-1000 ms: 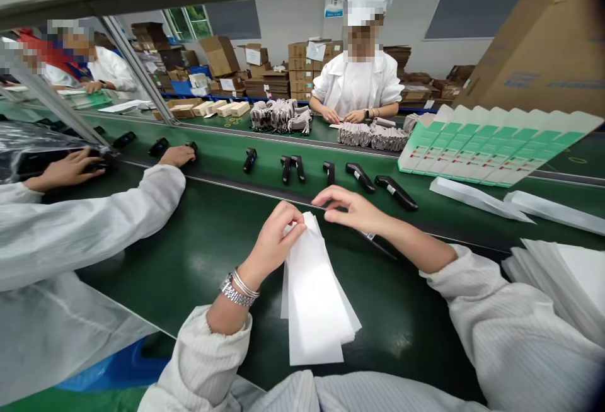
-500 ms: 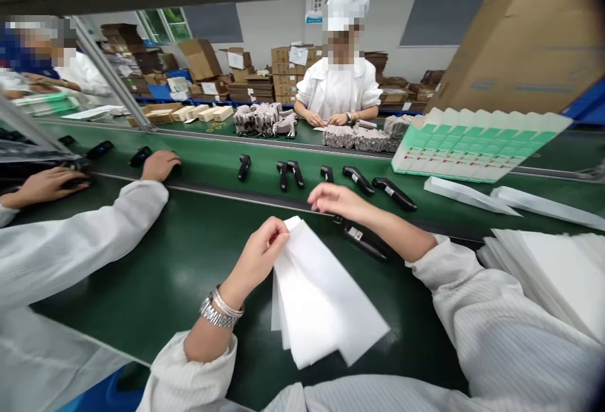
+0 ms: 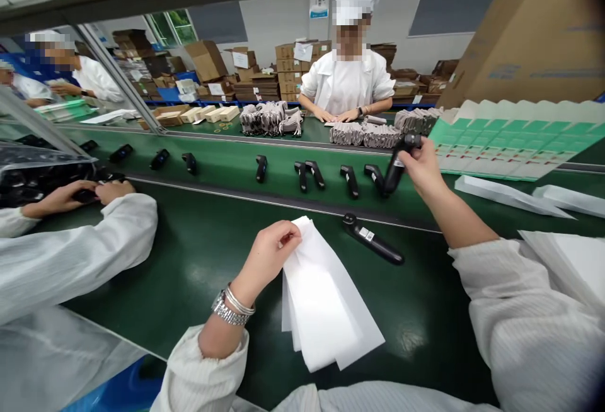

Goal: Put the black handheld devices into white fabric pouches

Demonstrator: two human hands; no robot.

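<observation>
My left hand [image 3: 270, 249] pinches the top end of several thin white sheets [image 3: 326, 311], perhaps flat bags, which fan down towards me over the green bench. Up at the right, my right hand [image 3: 422, 163] is closed round a black handheld device [image 3: 396, 163] with a bent head, holding it tilted above the far strip. One more black handheld device [image 3: 375, 242] with white labels lies on the near bench, right of the sheets. Beyond the metal rail, a row of similar black devices [image 3: 350, 180] lies spread along the green strip.
Green-and-white cartons [image 3: 515, 141] stand at the right, with folded white strips [image 3: 510, 194] before them and a stack of white sheets [image 3: 567, 261] nearer. At left, a co-worker's hands [image 3: 85, 194] handle a black item. Across the bench sits another person [image 3: 347, 78] behind grey bundles [image 3: 363, 135].
My right hand has moved right and away from me, and now holds a black device off the strip. My left hand keeps its pinch on the sheets. The co-worker's hands at left have come together.
</observation>
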